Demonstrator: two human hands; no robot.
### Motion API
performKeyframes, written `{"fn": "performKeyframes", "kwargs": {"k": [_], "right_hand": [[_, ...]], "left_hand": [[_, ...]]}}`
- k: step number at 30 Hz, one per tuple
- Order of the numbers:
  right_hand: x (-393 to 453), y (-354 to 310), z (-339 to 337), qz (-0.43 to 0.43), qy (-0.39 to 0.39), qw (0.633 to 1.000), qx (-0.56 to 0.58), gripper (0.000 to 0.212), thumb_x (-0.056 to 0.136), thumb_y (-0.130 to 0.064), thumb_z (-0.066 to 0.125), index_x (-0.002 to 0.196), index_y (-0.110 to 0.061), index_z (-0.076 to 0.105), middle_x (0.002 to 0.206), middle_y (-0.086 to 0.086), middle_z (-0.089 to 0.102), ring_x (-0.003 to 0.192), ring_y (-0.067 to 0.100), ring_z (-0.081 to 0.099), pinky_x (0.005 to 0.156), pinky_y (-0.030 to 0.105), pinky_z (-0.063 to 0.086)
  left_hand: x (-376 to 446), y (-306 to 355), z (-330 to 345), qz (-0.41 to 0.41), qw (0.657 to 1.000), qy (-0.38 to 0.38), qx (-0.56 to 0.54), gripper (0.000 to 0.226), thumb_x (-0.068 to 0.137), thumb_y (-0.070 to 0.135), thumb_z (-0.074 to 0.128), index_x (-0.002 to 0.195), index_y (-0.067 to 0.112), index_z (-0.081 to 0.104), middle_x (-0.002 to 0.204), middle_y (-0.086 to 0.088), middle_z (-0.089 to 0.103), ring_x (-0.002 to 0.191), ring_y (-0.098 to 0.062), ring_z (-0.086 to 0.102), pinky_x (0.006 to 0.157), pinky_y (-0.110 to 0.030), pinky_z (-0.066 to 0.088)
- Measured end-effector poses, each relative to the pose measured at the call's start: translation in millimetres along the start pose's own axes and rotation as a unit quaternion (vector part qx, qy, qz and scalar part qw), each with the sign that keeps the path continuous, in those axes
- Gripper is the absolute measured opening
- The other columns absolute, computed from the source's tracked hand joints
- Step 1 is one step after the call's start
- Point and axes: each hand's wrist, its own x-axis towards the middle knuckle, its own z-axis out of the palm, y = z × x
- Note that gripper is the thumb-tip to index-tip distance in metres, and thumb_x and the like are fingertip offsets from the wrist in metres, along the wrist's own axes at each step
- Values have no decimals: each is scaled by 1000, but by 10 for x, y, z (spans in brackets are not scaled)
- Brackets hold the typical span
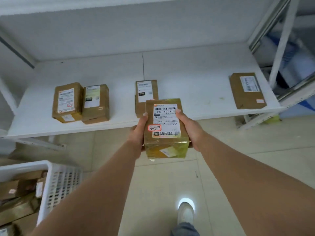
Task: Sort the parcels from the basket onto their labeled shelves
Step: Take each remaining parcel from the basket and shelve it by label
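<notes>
I hold a brown taped parcel (pixel 166 128) in both hands just in front of the white shelf (pixel 119 72). Its white label faces up, with a handwritten red-framed tag reading 3-3-7. My left hand (pixel 139 130) grips its left side, thumb on top. My right hand (pixel 190 128) grips the right side, thumb on the label. Directly behind the held parcel, another parcel (pixel 146 92) lies on the shelf. The white basket (pixel 56 186) at lower left holds several brown parcels.
Two parcels (pixel 67 103) (pixel 95 103) lie side by side on the shelf's left part, and one parcel (pixel 247 90) lies far right. A metal upright (pixel 281 41) stands at the right. Tiled floor and my shoe (pixel 186 212) are below.
</notes>
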Motion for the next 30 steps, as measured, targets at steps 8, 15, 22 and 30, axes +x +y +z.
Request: {"fn": "performKeyframes", "kwargs": {"k": [8,15,22,30], "right_hand": [[297,74,-1078,13,32,999,29,62,82,-73,49,101,-19,73,89,5,76,85,28,73,86,44,56],[671,140,-1462,-24,150,988,-14,75,75,-76,55,96,-6,70,91,8,74,85,28,70,85,44,56],[1338,44,-1602,-79,240,964,-80,74,86,-69,47,82,2,68,78,10,70,77,29,66,72,35,51],[2200,-143,-1651,-132,289,944,-88,50,99,-43,45,88,1,65,80,13,66,74,24,55,66,30,41]], "left_hand": [[310,-75,1141,1,999,-10,30,67,77,66,61,122,15,57,102,-8,73,89,-27,71,75,-40,57],[633,-80,1577,23,997,-9,72,61,79,63,61,108,10,64,95,-11,74,84,-29,72,79,-46,58],[1204,34,1826,78,991,21,106,44,89,63,48,100,20,50,100,-7,68,89,-26,69,82,-47,57],[2045,212,2065,139,963,57,226,36,101,13,29,105,18,64,103,-11,70,97,-33,66,85,-52,55]]}}
